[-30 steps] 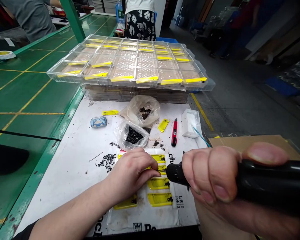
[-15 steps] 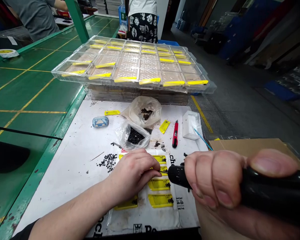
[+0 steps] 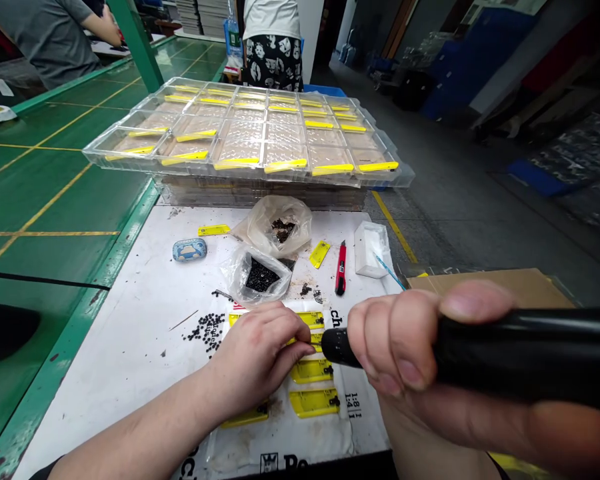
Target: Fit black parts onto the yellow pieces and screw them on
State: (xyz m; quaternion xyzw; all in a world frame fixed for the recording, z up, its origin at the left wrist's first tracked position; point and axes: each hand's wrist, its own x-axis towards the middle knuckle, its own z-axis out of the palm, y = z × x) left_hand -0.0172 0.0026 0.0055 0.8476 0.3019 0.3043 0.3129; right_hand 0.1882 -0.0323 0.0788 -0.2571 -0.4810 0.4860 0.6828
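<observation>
The black handheld tool (image 3: 525, 353) is wrapped tightly in the right hand (image 3: 405, 340), its nose aimed at the left hand (image 3: 267, 343). There, thumb and forefinger are pressed together by the thin shaft (image 3: 317, 344) ahead of that nose; whether the shaft itself is pinched cannot be told. Yellow pieces (image 3: 313, 403) are laid on a white plastic sheet (image 3: 325, 437) below, some partly covered by the hand. To the left, small black parts (image 3: 207, 332) are scattered; beyond, more are held in a clear bag (image 3: 235, 273), with a second bag (image 3: 257, 227) set behind. A red cutter (image 3: 341, 270) is seen near a white box (image 3: 367, 257). Farther out, yellow pieces are held in a divided tray (image 3: 285, 133).
</observation>
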